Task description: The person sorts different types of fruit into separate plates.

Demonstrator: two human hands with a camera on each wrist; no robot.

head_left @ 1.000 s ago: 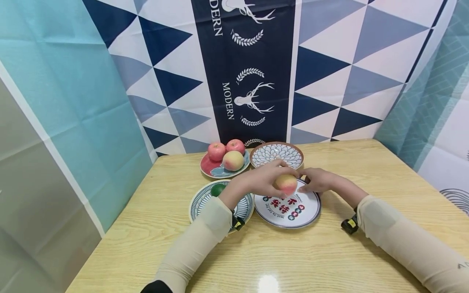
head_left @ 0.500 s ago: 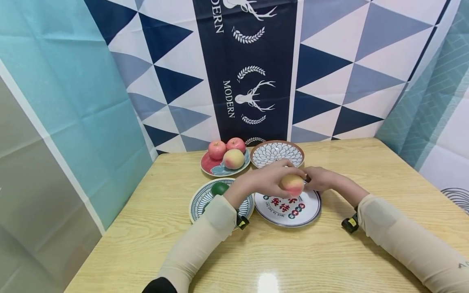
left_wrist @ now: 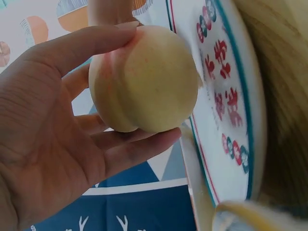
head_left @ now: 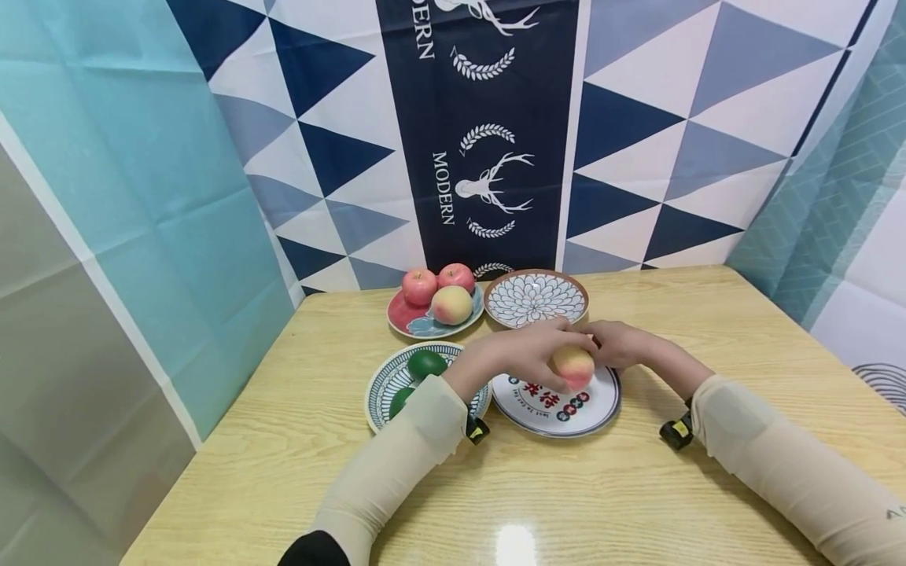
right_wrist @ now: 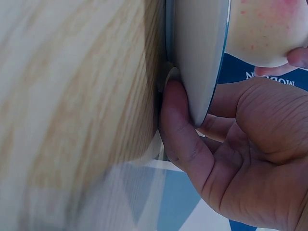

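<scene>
My left hand (head_left: pixel 532 351) holds a yellow-pink peach (head_left: pixel 575 366) over the right part of a white plate (head_left: pixel 541 420) with red characters. The left wrist view shows the thumb and fingers curled around the peach (left_wrist: pixel 149 82), with the plate (left_wrist: pixel 204 103) beside it. At the plate's right far edge, my right hand (head_left: pixel 617 344) grips the rim. In the right wrist view a digit of that hand (right_wrist: pixel 250 159) lies beneath the plate (right_wrist: pixel 199 53), between it and the table, while other fingers are on its upper side.
Left of the white plate, a blue-patterned dish (head_left: pixel 377 389) holds green fruits (head_left: pixel 427 364), partly behind my left forearm. Behind are a red-and-blue plate (head_left: pixel 403 318) with two apples (head_left: pixel 419 288) and a peach (head_left: pixel 451 305), and a brown-rimmed bowl (head_left: pixel 535 299). A patterned cloth (head_left: pixel 488 102) hangs beyond the table.
My left hand has moved to the right with the peach across the white plate. My right hand has closed on the plate's rim; the plate stays about where it was.
</scene>
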